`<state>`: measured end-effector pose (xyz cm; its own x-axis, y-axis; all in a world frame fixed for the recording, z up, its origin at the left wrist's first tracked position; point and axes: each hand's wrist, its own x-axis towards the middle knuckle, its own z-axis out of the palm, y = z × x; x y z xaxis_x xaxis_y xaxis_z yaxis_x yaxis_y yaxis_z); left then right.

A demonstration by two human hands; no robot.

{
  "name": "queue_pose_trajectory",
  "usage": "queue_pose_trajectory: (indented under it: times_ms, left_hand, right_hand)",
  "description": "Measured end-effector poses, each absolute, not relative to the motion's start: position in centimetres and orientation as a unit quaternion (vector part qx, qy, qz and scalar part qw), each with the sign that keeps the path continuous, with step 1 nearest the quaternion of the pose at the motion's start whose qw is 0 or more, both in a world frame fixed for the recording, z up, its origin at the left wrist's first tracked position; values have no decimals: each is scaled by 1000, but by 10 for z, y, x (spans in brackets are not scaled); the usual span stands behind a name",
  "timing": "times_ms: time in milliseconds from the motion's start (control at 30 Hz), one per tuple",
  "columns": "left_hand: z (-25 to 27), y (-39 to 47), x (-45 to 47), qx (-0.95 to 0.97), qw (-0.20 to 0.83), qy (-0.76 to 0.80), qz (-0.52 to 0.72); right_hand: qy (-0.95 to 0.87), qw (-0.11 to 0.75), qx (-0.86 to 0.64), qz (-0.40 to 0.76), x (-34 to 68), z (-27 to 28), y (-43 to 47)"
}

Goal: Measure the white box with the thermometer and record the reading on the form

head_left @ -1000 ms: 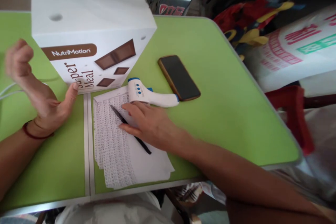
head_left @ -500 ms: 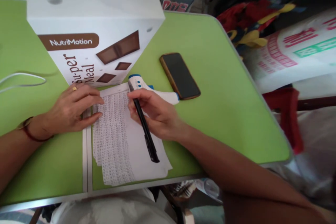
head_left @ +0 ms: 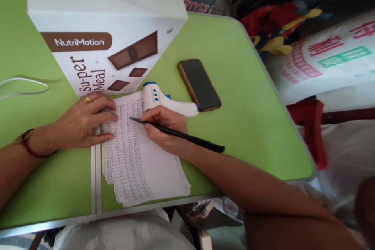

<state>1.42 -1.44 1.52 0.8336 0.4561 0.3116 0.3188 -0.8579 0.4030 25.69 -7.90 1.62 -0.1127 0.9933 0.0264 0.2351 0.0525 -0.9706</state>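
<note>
Between the fingers of my right hand (head_left: 165, 129) is a black pen (head_left: 187, 136), its tip over the written part of the top sheet and its back end leaning out to the right. Whether the tip touches the paper I cannot tell. My left hand (head_left: 88, 123) lies with fingers spread at the left edge of the stack of papers (head_left: 164, 175), fingertips on the sheets. Rows of small handwriting fill the left part of the top sheet; the right part is blank. A white and blue infrared thermometer (head_left: 156, 97) lies at the top of the papers, just beyond my right hand.
A large white NutriMotion box (head_left: 96, 21) stands behind the papers. Right of the thermometer lies a phone (head_left: 199, 84) in a brown case. A white cable (head_left: 26, 80) rests at left on the green table (head_left: 258, 133). Printed white sacks (head_left: 325, 58) are beyond the table's right edge.
The pen has swung from pointing steeply down the page to lying slantwise, its tip now toward the writing. My right hand has moved slightly down and left. My left hand stays at the papers.
</note>
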Motion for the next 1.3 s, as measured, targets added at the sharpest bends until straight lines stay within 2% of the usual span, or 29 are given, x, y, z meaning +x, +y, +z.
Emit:
queue_pose_trajectory:
  times_ms: [333,733,1300]
  left_hand:
    - [12,-16,13,963,95,160,197]
    - [15,-18,16,961,104,149,209]
    - [15,-18,16,962,103,151,204]
  right_hand:
    - [-633,417,-540,367,257,13,-76]
    - [-665,385,-536,350,258,11,-76]
    - [-661,382,-554,331,259,10,-77]
